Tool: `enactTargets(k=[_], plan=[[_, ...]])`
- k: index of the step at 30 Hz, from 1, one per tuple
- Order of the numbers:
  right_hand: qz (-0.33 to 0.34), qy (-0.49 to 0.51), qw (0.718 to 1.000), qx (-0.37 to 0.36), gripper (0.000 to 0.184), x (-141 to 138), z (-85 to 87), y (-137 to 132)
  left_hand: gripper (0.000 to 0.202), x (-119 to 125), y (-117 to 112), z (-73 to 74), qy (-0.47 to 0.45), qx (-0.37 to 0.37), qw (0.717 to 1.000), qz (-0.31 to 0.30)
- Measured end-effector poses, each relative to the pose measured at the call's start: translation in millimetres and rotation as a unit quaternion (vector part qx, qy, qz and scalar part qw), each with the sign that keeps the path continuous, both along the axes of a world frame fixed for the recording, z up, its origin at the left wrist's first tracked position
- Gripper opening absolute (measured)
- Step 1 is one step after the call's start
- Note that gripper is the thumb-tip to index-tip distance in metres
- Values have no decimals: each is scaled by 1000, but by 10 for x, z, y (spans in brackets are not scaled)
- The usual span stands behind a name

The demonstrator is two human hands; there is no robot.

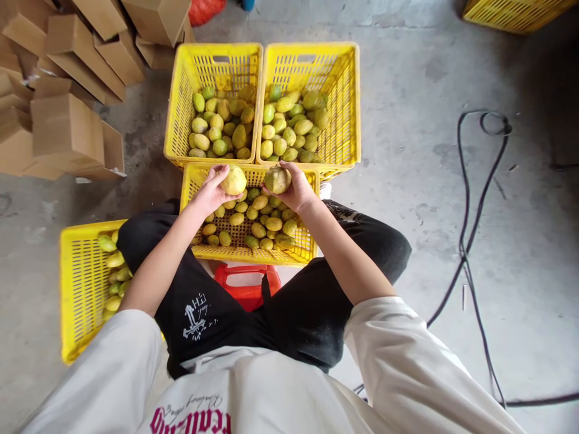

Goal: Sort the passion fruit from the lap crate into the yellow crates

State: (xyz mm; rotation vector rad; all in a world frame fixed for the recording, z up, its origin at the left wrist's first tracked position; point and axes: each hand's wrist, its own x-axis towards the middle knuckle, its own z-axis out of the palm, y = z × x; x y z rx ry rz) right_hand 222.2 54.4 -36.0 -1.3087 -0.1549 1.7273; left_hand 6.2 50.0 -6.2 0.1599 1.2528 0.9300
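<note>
My left hand [216,188] is wrapped round a pale yellow, roundish mango-like fruit [234,180]. Opposite it, my right hand [294,188] grips a duller mango-like fruit [277,179] with brown-green skin. Both hands are above the far part of the near yellow crate [307,250], between my knees. Many small yellow-green fruits [259,229] lie inside that crate. Just beyond stand two more yellow crates, the left one [180,114] and the right one [347,90], each partly filled with similar fruit. The hidden undersides of the held fruits cannot be seen.
A fourth yellow crate [76,289] with green-yellow fruit stands beside my left knee. Cardboard boxes [67,129] crowd the upper left. A red plastic stool [246,295] shows between my legs. Black cable [465,259] loops over the concrete floor at right; another crate [515,15] is at the top right.
</note>
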Motion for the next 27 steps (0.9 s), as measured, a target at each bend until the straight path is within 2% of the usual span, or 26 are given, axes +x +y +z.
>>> enactTargets(k=[3,7,13,17,21,24,27], plan=[[1,-1,1000,-18,45,-18,17,-2,48,10,-18,-1,3,-5,1000,-7],[3,-9,1000,-12,47,-18,-41,6,48,2,-35,-76,1,14,1000,-16],[6,1,1000,18,52,59,-163,20,62,-51,-46,-190,6,41,994,-105],[8,11,1000,21,50,55,-168,21,66,-26,-12,-163,44,38,993,-100],[12,22,999,26,46,36,-178,15,63,-17,38,-137,51,20,994,-97],[12,35,999,25,44,46,-216,13,61,-50,55,-203,59,17,995,-82],[13,39,999,26,44,63,-248,18,69,-92,57,-314,39,40,995,-79]])
